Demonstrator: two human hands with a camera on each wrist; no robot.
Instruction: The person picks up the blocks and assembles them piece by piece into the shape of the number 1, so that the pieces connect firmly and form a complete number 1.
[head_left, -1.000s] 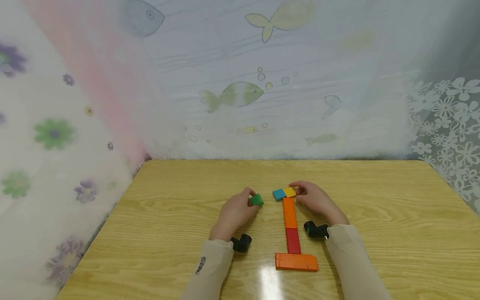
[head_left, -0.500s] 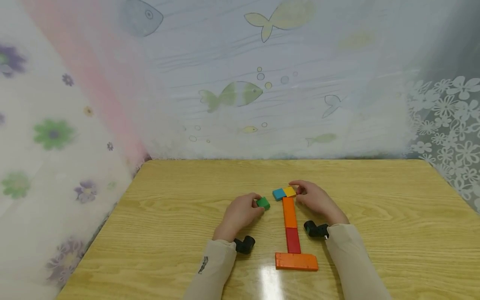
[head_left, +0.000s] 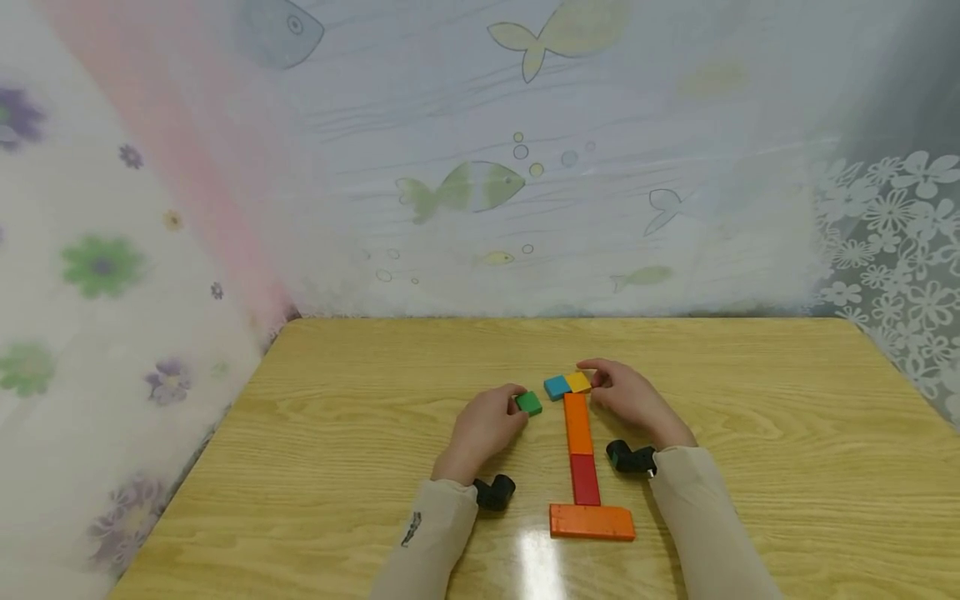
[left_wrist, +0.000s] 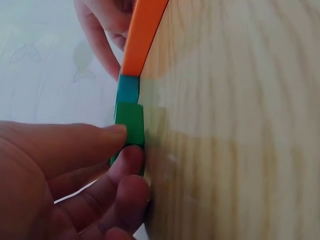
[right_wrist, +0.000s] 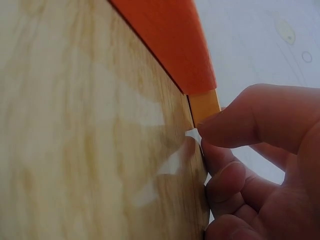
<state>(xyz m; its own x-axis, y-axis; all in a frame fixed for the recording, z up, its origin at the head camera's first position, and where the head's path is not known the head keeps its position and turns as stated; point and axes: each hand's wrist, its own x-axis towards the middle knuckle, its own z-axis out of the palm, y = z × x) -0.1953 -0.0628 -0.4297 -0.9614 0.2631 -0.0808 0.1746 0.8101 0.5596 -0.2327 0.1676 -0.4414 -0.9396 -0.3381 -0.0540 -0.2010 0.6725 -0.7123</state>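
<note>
1. The left hand (head_left: 483, 429) pinches a small green square wooden block (head_left: 528, 403) between thumb and forefinger; in the left wrist view the thumb lies on the block's top face and curled fingers (left_wrist: 127, 165) press its near edge. The block lies flat on the light wooden table (head_left: 360, 400).
2. Just past the left fingertips sits a small blue square block (head_left: 557, 387), apart from the green one by a narrow gap in the head view; the wrist view lines them up edge on, so contact cannot be told there.
3. The right hand (head_left: 633, 400) holds a small yellow square block (head_left: 579, 382): thumb curled over it, fingers tucked at its outer side, seen in the right wrist view (right_wrist: 205, 107). The yellow block touches the blue one and caps a long orange bar (head_left: 577, 423).
4. Below that bar, toward the wrists, runs a red rectangular block (head_left: 585, 480), then a wide orange block (head_left: 592, 522) laid crosswise.
5. Judgement: the green block seems bound for the blue block's free side. Best slid flat along the table, edges kept parallel, with light pressure only.
6. Judgement: the right-hand hold on the yellow block should stay firm, bracing the row against a sideways shove.
7. Risk, as judged: a tilted green corner could knock the blue block askew.
</note>
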